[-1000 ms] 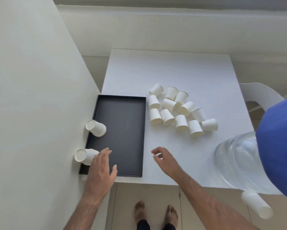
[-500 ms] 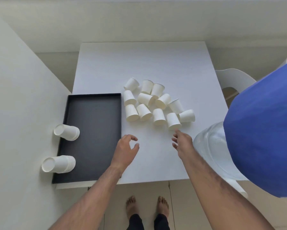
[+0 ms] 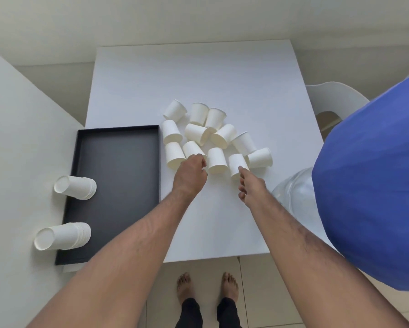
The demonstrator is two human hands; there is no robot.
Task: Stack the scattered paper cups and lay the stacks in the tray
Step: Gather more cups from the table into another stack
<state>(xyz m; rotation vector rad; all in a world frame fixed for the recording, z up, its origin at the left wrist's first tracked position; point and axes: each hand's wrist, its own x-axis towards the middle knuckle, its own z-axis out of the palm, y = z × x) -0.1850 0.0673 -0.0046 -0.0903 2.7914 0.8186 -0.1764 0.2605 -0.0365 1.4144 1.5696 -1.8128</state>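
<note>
Several white paper cups (image 3: 200, 133) lie scattered, most upside down, in the middle of the white table (image 3: 198, 74). To their left sits the black tray (image 3: 118, 185). Two stacks lie on their sides over its left rim, one farther (image 3: 77, 187) and one nearer (image 3: 61, 236). My left hand (image 3: 190, 177) has its fingers curled over the near end of one upside-down cup (image 3: 191, 149). The fingers of my right hand (image 3: 250, 185) are spread, and one fingertip touches another upside-down cup (image 3: 237, 162).
A big clear water bottle (image 3: 293, 195) with a blue top (image 3: 369, 176) looms close at the right. A white chair (image 3: 335, 95) stands beyond it. A white panel (image 3: 21, 162) borders the tray's left side. My bare feet (image 3: 207, 286) show below the table's front edge.
Both hands have moved forward from the tray and table front to the near edge of the cup cluster. The left hand has closed on a cup and the right fingertip has reached another.
</note>
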